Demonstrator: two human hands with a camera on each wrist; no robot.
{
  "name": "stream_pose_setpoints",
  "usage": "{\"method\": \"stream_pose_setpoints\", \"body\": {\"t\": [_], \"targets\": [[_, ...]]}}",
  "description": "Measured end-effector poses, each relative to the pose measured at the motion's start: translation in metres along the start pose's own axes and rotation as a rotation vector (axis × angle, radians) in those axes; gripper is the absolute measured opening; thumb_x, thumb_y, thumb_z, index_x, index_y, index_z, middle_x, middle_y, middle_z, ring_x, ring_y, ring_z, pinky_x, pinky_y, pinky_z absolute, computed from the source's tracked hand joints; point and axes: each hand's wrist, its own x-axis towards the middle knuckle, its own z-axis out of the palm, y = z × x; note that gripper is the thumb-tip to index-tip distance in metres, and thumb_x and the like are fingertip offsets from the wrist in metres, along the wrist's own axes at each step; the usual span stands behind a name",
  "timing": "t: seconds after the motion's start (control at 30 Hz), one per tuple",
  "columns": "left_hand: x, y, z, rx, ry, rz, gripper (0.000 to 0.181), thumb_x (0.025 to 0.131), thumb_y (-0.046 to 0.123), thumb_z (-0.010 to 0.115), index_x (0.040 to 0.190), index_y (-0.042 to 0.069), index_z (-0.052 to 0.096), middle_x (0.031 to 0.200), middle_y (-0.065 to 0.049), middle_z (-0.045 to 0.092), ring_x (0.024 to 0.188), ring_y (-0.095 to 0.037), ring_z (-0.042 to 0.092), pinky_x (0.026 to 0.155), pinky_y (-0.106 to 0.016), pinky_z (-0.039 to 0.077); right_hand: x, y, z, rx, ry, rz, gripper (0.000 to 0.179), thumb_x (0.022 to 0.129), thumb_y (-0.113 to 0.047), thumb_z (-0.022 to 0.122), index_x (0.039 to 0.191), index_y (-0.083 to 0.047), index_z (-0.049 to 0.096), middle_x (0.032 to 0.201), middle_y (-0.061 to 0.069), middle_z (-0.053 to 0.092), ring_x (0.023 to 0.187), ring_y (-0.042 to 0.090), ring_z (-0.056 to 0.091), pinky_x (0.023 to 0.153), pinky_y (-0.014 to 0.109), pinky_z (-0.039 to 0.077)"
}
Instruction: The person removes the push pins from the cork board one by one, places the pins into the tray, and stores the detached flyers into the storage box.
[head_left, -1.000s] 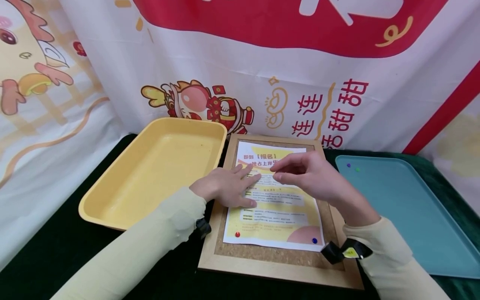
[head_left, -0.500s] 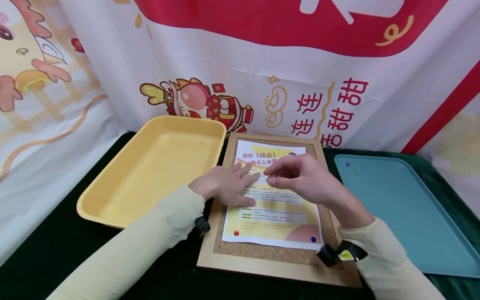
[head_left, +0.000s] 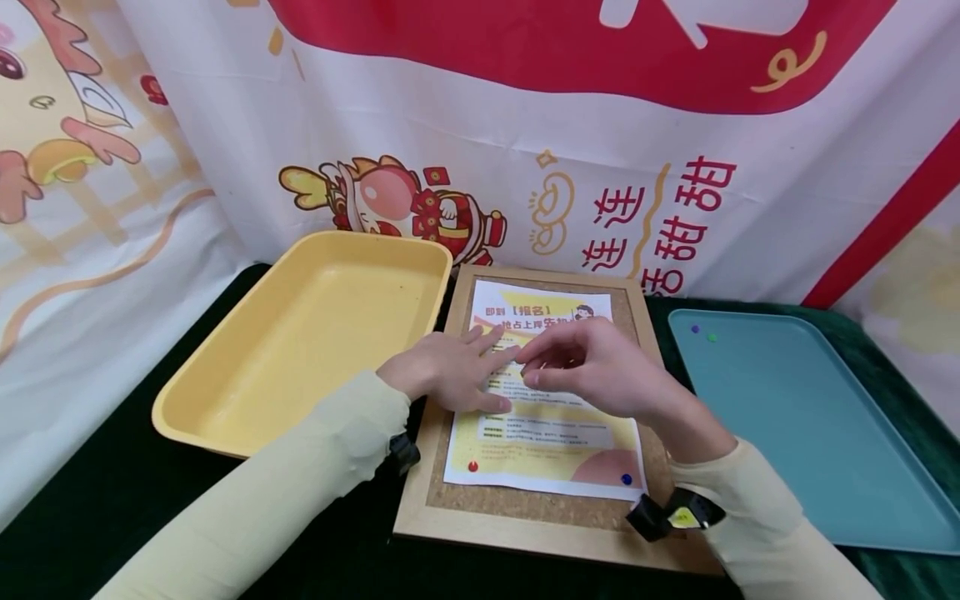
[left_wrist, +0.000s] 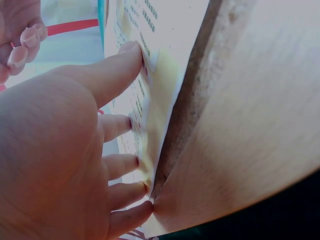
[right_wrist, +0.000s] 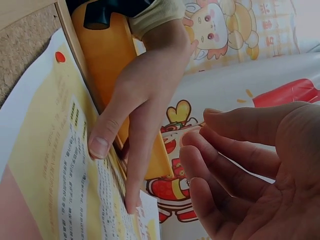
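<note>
A printed sheet [head_left: 555,458] lies on a wood-framed cork board [head_left: 517,502]. A red pushpin [head_left: 473,467] and a blue pushpin [head_left: 627,479] stand at its lower corners. My left hand [head_left: 461,371] rests spread on the sheet's left side, and in the left wrist view its thumb and fingertips [left_wrist: 131,52] touch the paper. Above the sheet's middle hovers my right hand [head_left: 592,367], fingers bent, thumb and index tips together. In the right wrist view a thin sliver shows at the right fingertips [right_wrist: 212,114]; it looks like a pushpin, mostly hidden by the fingers.
A deep yellow tray [head_left: 202,375] stands left of the board. On the right, a flat blue-green tray [head_left: 810,433] holds a purple pushpin [head_left: 695,329] and a green pushpin [head_left: 713,337]. Behind hangs a printed cloth [head_left: 420,100]; dark green cloth [head_left: 322,533] covers the table.
My right hand has moved left and slightly down over the sheet, toward the left hand, uncovering more of the printed heading. The left hand stays in place on the paper.
</note>
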Motion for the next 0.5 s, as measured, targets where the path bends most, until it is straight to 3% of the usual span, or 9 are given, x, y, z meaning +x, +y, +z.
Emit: {"method": "stream_pose_setpoints", "body": {"t": [0.2, 0.5], "targets": [[0.000, -0.002, 0.000, -0.012, 0.007, -0.001, 0.082, 0.102, 0.073, 0.046, 0.171, 0.043, 0.011, 0.181, 0.000, -0.001, 0.168, -0.031, 0.010, 0.125, -0.056, 0.032, 0.005, 0.000, 0.008, -0.005, -0.025, -0.009, 0.021, 0.097, -0.009, 0.077, 0.118, -0.012, 0.081, 0.103, 0.002, 0.079, 0.091, 0.021, 0.068, 0.083, 0.033, 0.054], [0.001, -0.001, 0.000, 0.023, 0.007, 0.021, 0.082, 0.103, 0.074, 0.041, 0.172, 0.037, 0.013, 0.181, -0.003, 0.001, 0.167, -0.033, 0.012, 0.127, -0.056, 0.030, 0.009, 0.001, 0.025, 0.005, -0.078, 0.013, 0.017, 0.095, -0.008, 0.079, 0.111, -0.013, 0.082, 0.101, -0.001, 0.080, 0.091, 0.018, 0.068, 0.082, 0.034, 0.053]]}}
